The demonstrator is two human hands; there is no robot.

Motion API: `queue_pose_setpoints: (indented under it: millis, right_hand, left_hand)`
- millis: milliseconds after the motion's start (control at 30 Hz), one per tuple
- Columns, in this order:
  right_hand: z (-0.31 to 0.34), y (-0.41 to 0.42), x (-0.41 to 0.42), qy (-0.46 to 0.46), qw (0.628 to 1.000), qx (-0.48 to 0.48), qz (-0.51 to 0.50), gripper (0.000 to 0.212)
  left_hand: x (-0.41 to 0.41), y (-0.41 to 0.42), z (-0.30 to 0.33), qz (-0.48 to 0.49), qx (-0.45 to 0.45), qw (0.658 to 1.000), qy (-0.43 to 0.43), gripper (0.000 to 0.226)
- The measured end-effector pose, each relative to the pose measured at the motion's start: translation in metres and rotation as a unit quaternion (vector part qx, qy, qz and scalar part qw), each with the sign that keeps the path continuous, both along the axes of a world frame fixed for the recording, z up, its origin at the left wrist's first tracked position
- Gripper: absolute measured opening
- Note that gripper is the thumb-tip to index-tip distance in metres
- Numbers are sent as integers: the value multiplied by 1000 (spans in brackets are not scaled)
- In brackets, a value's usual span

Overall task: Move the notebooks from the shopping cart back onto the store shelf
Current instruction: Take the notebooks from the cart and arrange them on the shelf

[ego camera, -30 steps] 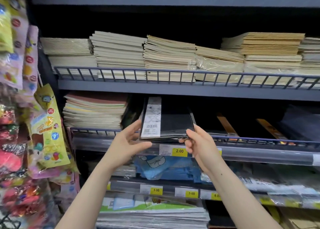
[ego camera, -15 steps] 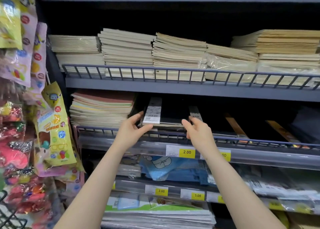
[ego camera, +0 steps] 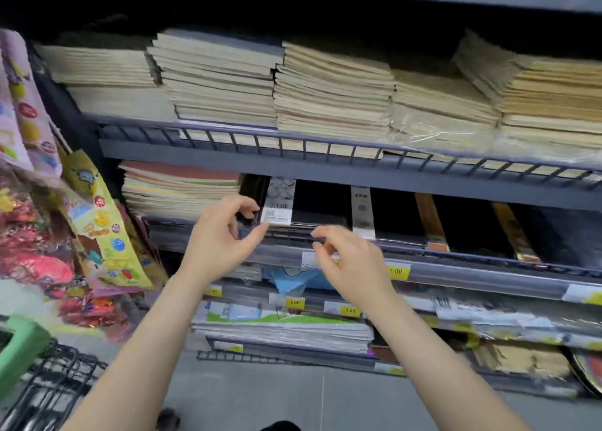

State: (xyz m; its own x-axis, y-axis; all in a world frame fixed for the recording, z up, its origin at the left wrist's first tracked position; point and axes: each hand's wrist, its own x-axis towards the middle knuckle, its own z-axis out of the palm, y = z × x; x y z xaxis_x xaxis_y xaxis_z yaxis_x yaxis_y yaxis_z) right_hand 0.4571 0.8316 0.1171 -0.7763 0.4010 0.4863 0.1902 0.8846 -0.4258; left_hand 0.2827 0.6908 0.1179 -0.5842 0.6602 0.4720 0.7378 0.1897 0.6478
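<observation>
With the black notebook [ego camera: 312, 210] lying on the shelf [ego camera: 358, 173], both hands [ego camera: 286, 248] hover just before it, fingers loose, holding nothing. The stack is best squared behind the rail [ego camera: 472, 251] before returning to the cart [ego camera: 49, 385].

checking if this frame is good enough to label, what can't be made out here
- Shopping cart, head view: cut off by the left and bottom edges; whether notebooks remain inside cannot be told.
- Black notebook: its back end is lost in the shelf's shadow; label print too small and blurred to read.
- Price tag: partly hidden behind the right hand.
- Left hand: motion blur; whether its grip touches the notebook is unclear.
</observation>
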Motion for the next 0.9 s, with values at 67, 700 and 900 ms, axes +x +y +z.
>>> queue_pose_setpoints:
  millis: [67,700,900]
  right_hand:
    - [5,-5,10,-104,994,-28,24,26]
    - [189,-159,122,-386,895,-194,110,20]
    - [200,-234,123,-388,888,-226,103,22]
  left_hand:
    - [13,-9,3,-6,-51,999,-5,25]
    - [144,-256,201,38,-243,965,-84,40]
    - [154,-347,205,73,-232,962,-120,34]
